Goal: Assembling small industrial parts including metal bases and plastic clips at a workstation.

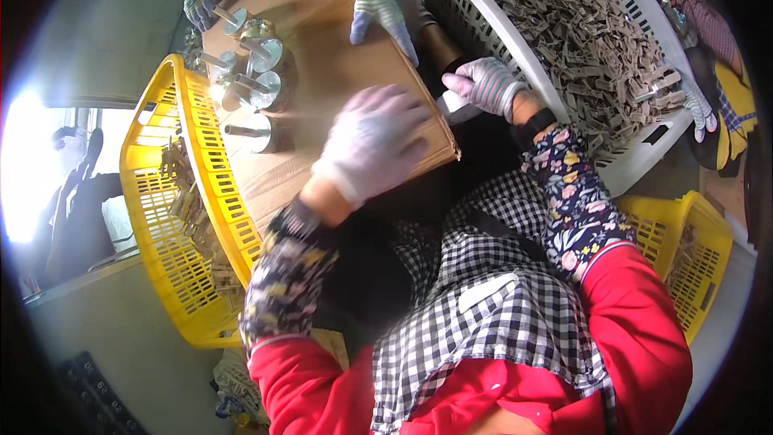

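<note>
My left hand point(373, 143), in a pale knitted glove, hovers over the brown cardboard point(314, 40). Motion smears its fingers, and nothing shows clearly in them. My right hand point(487, 84), in a striped glove, is at the cardboard's right edge beside the white basket, its fingers drawn together. Just under those fingers is a small whitish piece point(457, 108); whether they grip it is unclear. Several metal parts, each a round disc with a stem, stand grouped on the cardboard's left side; the nearest metal part point(256, 134) lies closest to my left hand.
Small grey-brown pieces point(572, 40) fill the large white basket point(515, 40) at right. A yellow basket point(211, 153) with similar pieces stands left, another yellow basket point(700, 274) lower right. Opposite are a co-worker's gloved hands point(378, 8); another person's glove point(699, 109) is far right.
</note>
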Action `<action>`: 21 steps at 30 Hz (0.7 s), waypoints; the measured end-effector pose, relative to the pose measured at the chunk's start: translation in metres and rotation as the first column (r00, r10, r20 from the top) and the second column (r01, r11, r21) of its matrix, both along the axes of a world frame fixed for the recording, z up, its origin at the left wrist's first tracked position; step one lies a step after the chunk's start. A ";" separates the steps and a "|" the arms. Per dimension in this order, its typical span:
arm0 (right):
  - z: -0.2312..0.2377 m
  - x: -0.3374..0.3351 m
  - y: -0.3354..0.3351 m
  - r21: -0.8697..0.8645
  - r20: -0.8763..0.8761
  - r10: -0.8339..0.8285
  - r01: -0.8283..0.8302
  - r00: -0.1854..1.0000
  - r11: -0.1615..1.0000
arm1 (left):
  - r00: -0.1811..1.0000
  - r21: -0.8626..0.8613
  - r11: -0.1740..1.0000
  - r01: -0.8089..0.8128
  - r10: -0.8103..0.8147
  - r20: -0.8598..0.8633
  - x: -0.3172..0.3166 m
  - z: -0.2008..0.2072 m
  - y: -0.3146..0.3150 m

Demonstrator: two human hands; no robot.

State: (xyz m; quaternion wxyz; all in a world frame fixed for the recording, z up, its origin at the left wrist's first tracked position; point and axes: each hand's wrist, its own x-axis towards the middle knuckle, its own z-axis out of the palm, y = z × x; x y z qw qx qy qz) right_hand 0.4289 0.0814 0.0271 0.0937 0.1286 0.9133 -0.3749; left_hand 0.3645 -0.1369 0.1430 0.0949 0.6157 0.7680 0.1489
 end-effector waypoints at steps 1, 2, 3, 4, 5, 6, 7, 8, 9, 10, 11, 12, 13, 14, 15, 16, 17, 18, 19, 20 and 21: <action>-0.001 0.001 -0.003 0.152 -0.047 0.050 -0.042 0.998 0.987 | 0.997 0.071 0.995 0.070 -0.067 -0.039 0.001 -0.016 0.015; -0.003 -0.001 -0.008 0.296 -0.092 0.114 -0.082 0.989 0.952 | 0.993 0.016 0.994 0.104 -0.104 -0.049 0.000 -0.029 0.020; 0.003 -0.001 -0.013 0.316 -0.007 0.122 -0.114 0.992 0.942 | 0.992 0.016 0.993 0.115 -0.114 -0.061 -0.004 -0.048 0.021; -0.010 0.002 -0.017 0.313 -0.017 0.124 -0.113 0.992 0.943 | 0.988 0.018 0.991 0.130 -0.128 -0.083 -0.006 -0.054 0.026; -0.034 0.004 -0.023 0.294 -0.085 0.131 -0.101 0.988 0.951 | 0.988 0.013 0.992 0.124 -0.122 -0.096 -0.003 -0.056 0.026; -0.046 0.009 -0.019 0.284 -0.150 0.132 -0.085 0.980 0.955 | 0.993 -0.018 0.994 0.107 -0.108 -0.045 0.005 -0.051 0.031; -0.040 0.011 -0.021 0.168 -0.153 0.060 -0.034 0.986 0.985 | 0.997 -0.061 0.995 0.074 -0.075 -0.013 0.006 -0.041 0.029; -0.032 0.014 -0.025 0.050 -0.154 -0.002 0.010 0.988 0.999 | 0.995 -0.068 0.994 0.090 -0.093 -0.035 0.006 -0.048 0.025; -0.032 0.018 -0.023 0.073 -0.164 0.009 0.003 0.986 0.997 | 0.992 -0.138 0.985 0.101 -0.109 -0.055 0.009 -0.039 0.029; -0.037 0.023 -0.020 0.100 -0.168 0.017 0.000 0.986 0.995 | 0.990 -0.202 0.973 0.111 -0.127 -0.067 0.016 -0.033 0.034; -0.046 0.020 -0.024 0.166 -0.136 0.022 0.001 0.990 0.986 | 0.991 -0.171 0.982 0.084 -0.100 -0.092 0.018 -0.037 0.032; -0.047 0.017 -0.023 0.185 -0.151 0.043 -0.015 0.988 0.983 | 0.970 -0.258 0.963 0.074 -0.130 -0.206 0.023 -0.039 0.037; -0.047 0.013 -0.025 0.118 -0.206 -0.033 0.059 0.978 0.991 | 0.936 -0.347 0.936 0.048 -0.163 -0.312 0.028 -0.037 0.040; -0.047 0.010 -0.025 0.049 -0.252 -0.110 0.126 0.961 0.991 | 0.934 -0.330 0.944 0.022 -0.137 -0.329 0.033 -0.035 0.044; -0.046 0.008 -0.025 -0.106 -0.181 -0.214 0.197 0.960 0.975 | 0.947 -0.456 0.890 -0.012 -0.137 -0.292 0.036 -0.027 0.047; -0.037 0.001 -0.024 -0.154 -0.122 -0.313 0.293 0.942 0.943 | 0.958 -0.569 0.821 -0.049 -0.122 -0.259 0.038 -0.020 0.049; -0.028 -0.005 -0.026 -0.123 -0.206 -0.321 0.301 0.924 0.946 | 0.943 -0.616 0.783 -0.083 -0.139 -0.304 0.040 -0.020 0.048; -0.004 -0.015 -0.030 -0.093 -0.290 -0.320 0.307 0.902 0.947 | 0.945 -0.563 0.821 -0.099 -0.099 -0.310 0.040 -0.028 0.045; 0.024 -0.031 -0.031 -0.092 -0.437 -0.251 0.235 0.864 0.968 | 0.948 -0.575 0.812 -0.103 -0.095 -0.304 0.040 -0.028 0.048; 0.067 -0.055 -0.042 -0.214 -0.497 -0.170 0.070 0.851 0.974 | 0.952 -0.597 0.794 -0.114 -0.084 -0.294 0.039 -0.026 0.045; 0.085 -0.086 -0.050 -0.175 -0.609 -0.081 -0.035 0.789 0.984 | 0.949 -0.594 0.794 -0.129 -0.075 -0.307 0.040 -0.027 0.042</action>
